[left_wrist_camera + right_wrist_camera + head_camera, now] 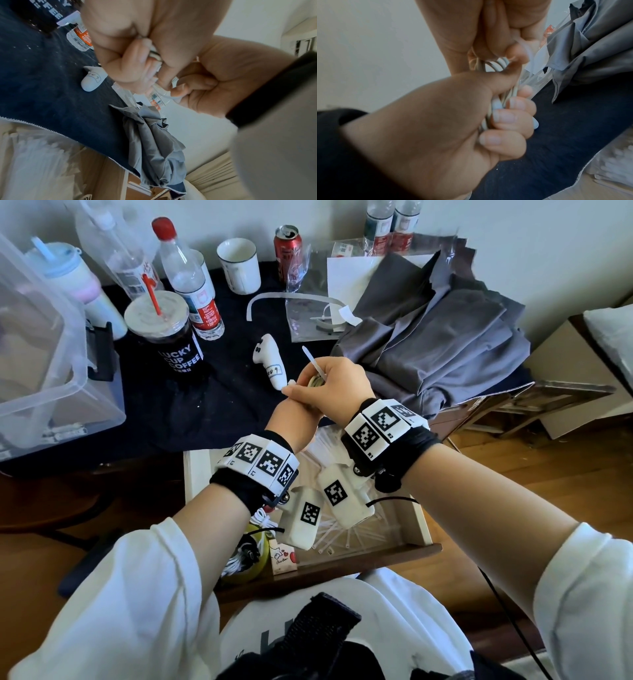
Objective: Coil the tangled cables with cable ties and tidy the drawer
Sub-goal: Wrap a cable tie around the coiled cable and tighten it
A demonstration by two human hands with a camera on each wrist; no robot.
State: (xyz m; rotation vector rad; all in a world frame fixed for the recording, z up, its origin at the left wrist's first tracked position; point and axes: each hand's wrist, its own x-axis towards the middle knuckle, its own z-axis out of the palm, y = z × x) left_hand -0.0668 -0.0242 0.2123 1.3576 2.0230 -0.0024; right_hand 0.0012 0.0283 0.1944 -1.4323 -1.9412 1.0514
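Observation:
Over the dark table edge, my left hand (297, 409) grips a coiled white cable (317, 381) in its curled fingers, the loops showing in the right wrist view as the coil (502, 62). My right hand (337, 386) sits on top of it and pinches a white cable tie (311, 359) whose tail sticks up and to the left. The tie (524, 48) loops round the coil. Below the hands the drawer (422, 518) stands open with several loose cable ties (337, 537) and another white cable bundle (262, 517). Most of the coil is hidden inside the hands.
A white controller (270, 361) lies just left of the hands. Behind it stand a coffee cup (164, 337), bottles (191, 278), a can (287, 248) and a mug (239, 265). Grey cloth (438, 337) is piled at right, a clear bin (44, 354) at left.

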